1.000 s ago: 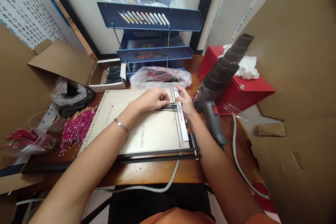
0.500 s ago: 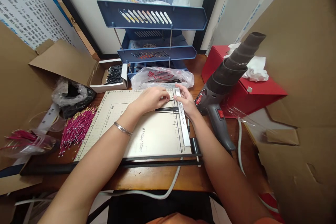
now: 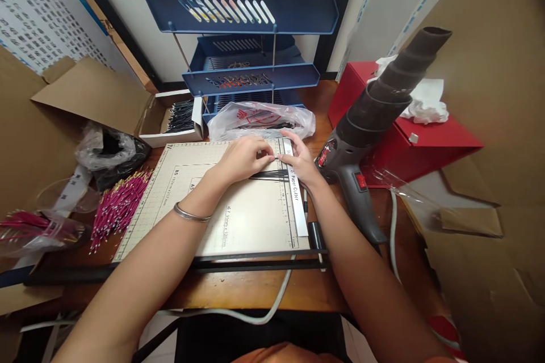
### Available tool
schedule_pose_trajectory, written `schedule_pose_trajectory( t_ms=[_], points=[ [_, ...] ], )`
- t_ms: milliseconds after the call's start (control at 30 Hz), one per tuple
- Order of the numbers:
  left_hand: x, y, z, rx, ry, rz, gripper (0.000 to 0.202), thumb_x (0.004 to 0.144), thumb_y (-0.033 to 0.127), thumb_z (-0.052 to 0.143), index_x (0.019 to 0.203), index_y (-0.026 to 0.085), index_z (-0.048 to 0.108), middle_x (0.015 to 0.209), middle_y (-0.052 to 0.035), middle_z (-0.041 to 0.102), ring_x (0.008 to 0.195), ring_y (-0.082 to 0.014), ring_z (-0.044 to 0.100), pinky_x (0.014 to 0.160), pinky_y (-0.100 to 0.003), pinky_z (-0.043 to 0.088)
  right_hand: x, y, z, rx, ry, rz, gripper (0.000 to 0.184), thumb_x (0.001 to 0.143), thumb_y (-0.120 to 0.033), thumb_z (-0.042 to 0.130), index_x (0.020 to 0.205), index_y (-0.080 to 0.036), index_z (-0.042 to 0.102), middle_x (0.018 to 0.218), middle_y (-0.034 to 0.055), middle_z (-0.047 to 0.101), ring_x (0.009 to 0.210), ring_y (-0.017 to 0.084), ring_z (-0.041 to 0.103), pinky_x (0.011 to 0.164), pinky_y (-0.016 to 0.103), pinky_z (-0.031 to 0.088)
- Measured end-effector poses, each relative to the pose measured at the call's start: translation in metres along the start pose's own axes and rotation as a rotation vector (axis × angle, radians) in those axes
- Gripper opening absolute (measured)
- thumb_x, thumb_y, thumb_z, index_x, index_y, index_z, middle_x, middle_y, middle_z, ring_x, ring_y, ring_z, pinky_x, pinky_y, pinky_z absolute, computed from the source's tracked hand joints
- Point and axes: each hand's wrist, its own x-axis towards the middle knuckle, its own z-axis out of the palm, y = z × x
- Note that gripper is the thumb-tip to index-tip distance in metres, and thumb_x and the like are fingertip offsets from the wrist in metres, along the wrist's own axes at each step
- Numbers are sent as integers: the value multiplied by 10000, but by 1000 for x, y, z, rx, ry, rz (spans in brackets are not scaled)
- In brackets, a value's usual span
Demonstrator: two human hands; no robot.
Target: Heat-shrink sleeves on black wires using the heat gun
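Over the top right of a cream paper cutter board (image 3: 208, 204), my two hands meet at the fingertips. My left hand (image 3: 244, 157) is closed in a pinch on a thin black wire, mostly hidden by the fingers. My right hand (image 3: 301, 161) pinches at the wire's other end with the thumb, its index finger stretched away over the white label strip (image 3: 293, 187). Just below the fingers several black wires (image 3: 268, 175) lie side by side across the board, their right ends at the strip.
Left of the board lie a pile of magenta wires (image 3: 121, 204) and a box of black wires (image 3: 181, 116). A plastic bag (image 3: 264, 119) and blue tray rack (image 3: 251, 76) stand behind. At right are a heat gun (image 3: 357, 164) and a red tissue box (image 3: 430, 142).
My fingertips have come closer together, and the small dark piece between them is less visible. The camera view has shifted slightly; the row of black wires stays on the board.
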Motion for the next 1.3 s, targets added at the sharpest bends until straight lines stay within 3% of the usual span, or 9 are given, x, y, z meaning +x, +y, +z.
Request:
schedule_pose_trajectory(
  t_ms=[400,667,933,1300],
  points=[
    [-3,-7,-3,-59,-3,16,162,975,272,693,924,202,829,894,-55,796,803,-205,657,752,-345,442,0,-5,5,74,66,71,618,615,-294,718,1230,-297,665,1420,28,711,1463,347,569,1362,550,346],
    [-3,-16,-4,-74,-2,47,152,983,272,695,954,205,828,950,-65,797,866,-214,674,829,-348,478,0,-7,8,72,62,89,711,536,-249,719,1239,-278,620,1411,58,699,1442,350,574,1356,526,358],
    [-3,-18,-6,-127,-2,68,169,995,289,692,958,195,828,943,-68,784,883,-214,680,843,-350,489,1,-3,5,51,41,68,714,560,-230,739,1264,-293,636,1527,38,644,1520,337,526,1379,509,330],
    [-2,-20,-7,-130,2,53,165,980,292,700,938,199,829,932,-63,791,870,-212,681,836,-347,489,1,-3,6,72,33,91,729,558,-235,752,1275,-304,636,1472,31,668,1482,344,557,1359,533,363]
  ],
)
